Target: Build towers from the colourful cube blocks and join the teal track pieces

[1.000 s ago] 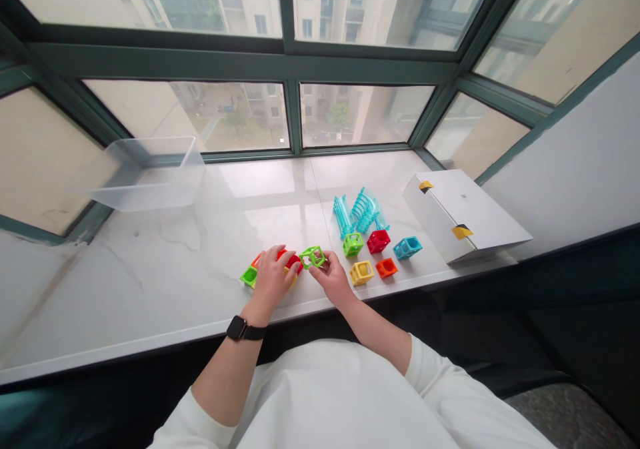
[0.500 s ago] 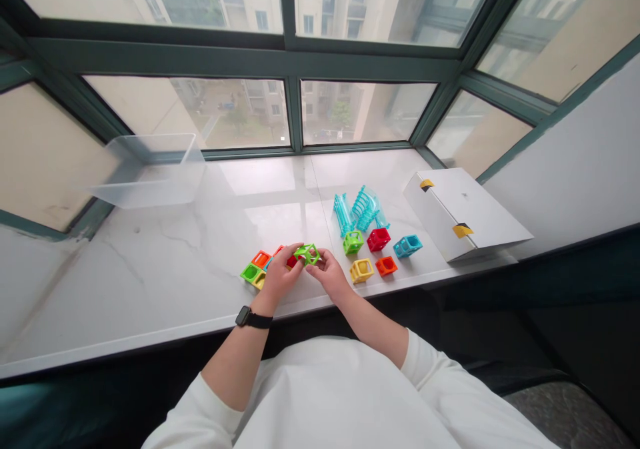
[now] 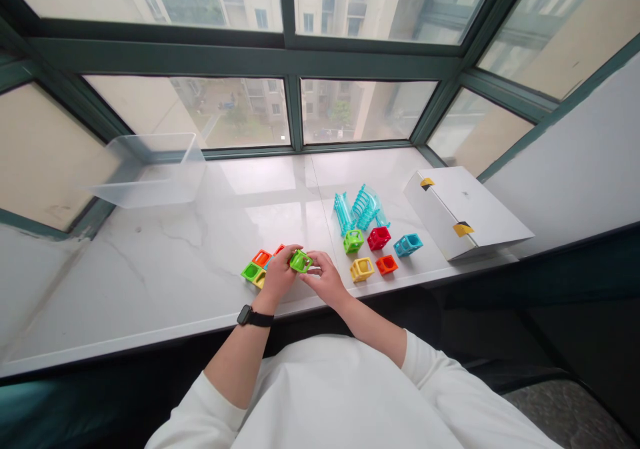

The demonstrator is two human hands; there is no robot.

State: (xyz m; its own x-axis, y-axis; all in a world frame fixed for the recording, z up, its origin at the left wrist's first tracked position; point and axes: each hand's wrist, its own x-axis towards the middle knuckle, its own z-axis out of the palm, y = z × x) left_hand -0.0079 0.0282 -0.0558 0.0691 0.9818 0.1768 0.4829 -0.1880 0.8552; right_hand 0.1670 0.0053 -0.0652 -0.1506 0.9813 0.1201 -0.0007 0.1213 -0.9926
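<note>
Head view: open-sided green plastic cube (image 3: pixel 301 262)

White short-sleeved top (image 3: pixel 330 395), plain front; dark rectangular watch (image 3: pixel 245 315), black band (image 3: pixel 261 319), left wrist (image 3: pixel 265 303).

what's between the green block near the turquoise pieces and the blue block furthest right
A red block lies between the green block and the blue block, seen in the head view.
</note>
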